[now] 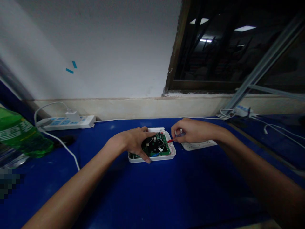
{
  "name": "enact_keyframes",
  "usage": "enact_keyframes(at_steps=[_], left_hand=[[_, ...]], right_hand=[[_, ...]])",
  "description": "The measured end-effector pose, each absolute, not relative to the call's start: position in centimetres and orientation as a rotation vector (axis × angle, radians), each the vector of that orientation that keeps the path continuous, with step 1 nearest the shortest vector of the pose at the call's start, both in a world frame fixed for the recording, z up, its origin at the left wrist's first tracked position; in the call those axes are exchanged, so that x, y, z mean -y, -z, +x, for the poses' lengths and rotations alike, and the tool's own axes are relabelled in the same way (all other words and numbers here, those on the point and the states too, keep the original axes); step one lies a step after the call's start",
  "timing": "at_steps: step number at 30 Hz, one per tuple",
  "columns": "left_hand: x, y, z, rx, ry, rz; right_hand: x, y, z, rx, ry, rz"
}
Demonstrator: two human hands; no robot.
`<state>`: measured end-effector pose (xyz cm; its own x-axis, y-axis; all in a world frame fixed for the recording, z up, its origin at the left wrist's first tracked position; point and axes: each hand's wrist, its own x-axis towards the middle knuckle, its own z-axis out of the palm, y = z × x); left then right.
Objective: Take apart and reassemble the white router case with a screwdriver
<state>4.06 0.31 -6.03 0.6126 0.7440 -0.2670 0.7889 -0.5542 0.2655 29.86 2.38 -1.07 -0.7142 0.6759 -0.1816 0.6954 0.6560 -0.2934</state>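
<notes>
A white plastic device case lies open-faced on the blue table, with a green circuit board and a black round-patterned plate inside. Thin white and blue wires cross the board. My left hand grips the case from its left, thumb on the near rim and fingers toward the far side. Closed around a small screwdriver with a clear purplish handle and red neck, my right hand points it leftward at the board's right edge. Its tip is too small to make out. A white cover lies partly beneath my right hand.
A power strip with a plugged-in white adapter sits at the back left, its cable running forward. A green bottle lies at the left. Another power strip and cables are at the back right, near a metal frame.
</notes>
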Motion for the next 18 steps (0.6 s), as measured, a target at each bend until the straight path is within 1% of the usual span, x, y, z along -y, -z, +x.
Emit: enact_keyframes(at_steps=[5, 11, 14, 18], left_hand=[[-0.5, 6.1, 3.9, -1.194, 0.156, 2.477], [-0.4, 5.9, 4.0, -1.178, 0.127, 2.465], [-0.3, 5.8, 4.1, -1.192, 0.139, 2.469], [-0.3, 5.9, 4.0, -1.224, 0.162, 2.463]], right_hand=[[-2.0, 0.7, 28.5, -2.767, 0.485, 1.071], [-2.3, 2.6, 27.4, -2.833, 0.536, 0.941], [-2.2, 3.0, 27.5, -2.875, 0.547, 0.961], [-1.9, 1.7, 28.4, -2.896, 0.463, 1.029]])
